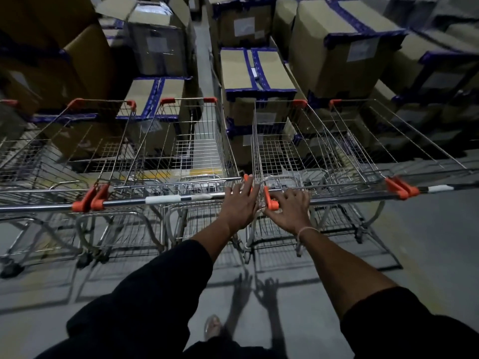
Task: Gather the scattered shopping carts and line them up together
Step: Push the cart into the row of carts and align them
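Both hands, left hand (239, 207) and right hand (290, 211), fingers spread, are pressing silver wire shopping carts' orange-capped handles (270, 202) (gripping nothing); push evenly to align.

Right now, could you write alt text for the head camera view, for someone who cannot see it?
A person's left hand and right hand rest with fingers spread on the handles of two wire shopping carts, the left cart and the right cart, side by side. More carts flank them in a row, facing stacked cardboard boxes with blue tape on a grey floor.
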The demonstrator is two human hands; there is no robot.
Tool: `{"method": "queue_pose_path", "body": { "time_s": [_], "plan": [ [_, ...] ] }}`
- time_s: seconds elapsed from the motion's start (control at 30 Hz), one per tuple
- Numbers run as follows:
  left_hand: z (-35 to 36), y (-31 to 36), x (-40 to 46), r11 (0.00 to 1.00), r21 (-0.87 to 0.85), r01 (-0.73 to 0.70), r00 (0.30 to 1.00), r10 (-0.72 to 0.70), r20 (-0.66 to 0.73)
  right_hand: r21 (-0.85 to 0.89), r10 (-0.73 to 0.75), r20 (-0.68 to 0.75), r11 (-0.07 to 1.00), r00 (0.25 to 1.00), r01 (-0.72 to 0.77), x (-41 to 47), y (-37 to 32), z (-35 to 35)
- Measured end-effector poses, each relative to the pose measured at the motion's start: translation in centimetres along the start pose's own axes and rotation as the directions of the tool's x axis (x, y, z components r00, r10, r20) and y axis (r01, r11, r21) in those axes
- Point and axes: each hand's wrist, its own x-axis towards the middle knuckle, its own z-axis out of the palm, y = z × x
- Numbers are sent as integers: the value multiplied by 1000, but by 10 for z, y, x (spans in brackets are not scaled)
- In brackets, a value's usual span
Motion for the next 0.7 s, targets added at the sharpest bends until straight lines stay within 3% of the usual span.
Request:
{"method": "queue_pose_path", "body": {
  "time_s": [0.27, 0.7],
  "plan": [
    [4, 1, 15, 998, -37, -47, 998, 46, -32, -21, -2, -63, 1000, 998, 0, 12, -6, 4],
    [-5, 16, 1, 998, -24, 55, 996, -56, -67, 22, 5, -63, 1000, 998, -4, 29, -10, 2]
  ]
}}
